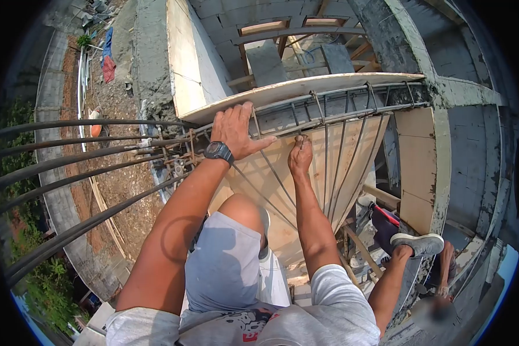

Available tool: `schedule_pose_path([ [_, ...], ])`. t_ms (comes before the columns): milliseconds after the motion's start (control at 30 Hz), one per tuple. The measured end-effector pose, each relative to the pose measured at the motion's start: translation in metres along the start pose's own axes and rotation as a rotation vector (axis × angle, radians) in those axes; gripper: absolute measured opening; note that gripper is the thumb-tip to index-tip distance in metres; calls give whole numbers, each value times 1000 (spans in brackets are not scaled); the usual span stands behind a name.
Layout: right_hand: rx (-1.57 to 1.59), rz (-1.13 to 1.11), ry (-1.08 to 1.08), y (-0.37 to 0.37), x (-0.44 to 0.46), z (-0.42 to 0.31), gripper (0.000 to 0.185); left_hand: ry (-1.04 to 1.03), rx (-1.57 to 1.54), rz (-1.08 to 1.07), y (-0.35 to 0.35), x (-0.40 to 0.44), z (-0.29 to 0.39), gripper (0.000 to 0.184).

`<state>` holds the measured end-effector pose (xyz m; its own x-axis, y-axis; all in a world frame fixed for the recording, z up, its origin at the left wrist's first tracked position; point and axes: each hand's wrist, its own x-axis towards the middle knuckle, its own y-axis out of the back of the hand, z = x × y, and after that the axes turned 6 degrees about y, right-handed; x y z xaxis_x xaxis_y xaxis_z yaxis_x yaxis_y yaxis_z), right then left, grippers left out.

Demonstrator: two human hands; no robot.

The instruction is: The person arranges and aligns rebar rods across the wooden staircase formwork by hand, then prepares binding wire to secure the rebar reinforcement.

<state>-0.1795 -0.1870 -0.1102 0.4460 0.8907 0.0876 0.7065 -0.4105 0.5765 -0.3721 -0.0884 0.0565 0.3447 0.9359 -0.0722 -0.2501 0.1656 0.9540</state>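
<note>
Looking down past a person's bent knee, this view shows two bare hands at a rebar cage point(326, 120), a narrow ladder of steel bars and ties that lies near the centre, toward twelve o'clock from the knee. Its long axis runs almost from nine o'clock to three, the three o'clock end tipped slightly upward. The left hand point(236, 131), with a dark watch point(218, 150) on its wrist, is nearer the nine o'clock end; it is spread wide, fingers reaching toward one o'clock against the edge of a plywood board point(282, 91), thumb pointing to three along the near bar. It is not wrapped around anything. The right hand point(300, 155) comes up from six o'clock to the cage's near side, so the steel lies at twelve from its knuckles, with most of the cage stretching away toward two. Its fingers curl in; how tightly they close, and whether on a bar or something small, cannot be told. Below them, thin bars slant across a plywood sheet point(279, 153) toward five o'clock. From the cage's left end, long loose bars point(86, 125) fan out between eight and nine.
</note>
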Motion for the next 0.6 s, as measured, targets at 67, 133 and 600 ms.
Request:
schedule_pose_path([
  [67, -54, -12, 42, 9, 10, 5, 27, -6, 3, 6, 0, 3, 1, 103],
  [133, -23, -55, 67, 17, 12, 3, 28, -8, -6, -1, 0, 2, 2, 103],
  [600, -63, -243, -8, 27, 18, -1, 34, 4, -2, -5, 2, 2, 3, 102],
])
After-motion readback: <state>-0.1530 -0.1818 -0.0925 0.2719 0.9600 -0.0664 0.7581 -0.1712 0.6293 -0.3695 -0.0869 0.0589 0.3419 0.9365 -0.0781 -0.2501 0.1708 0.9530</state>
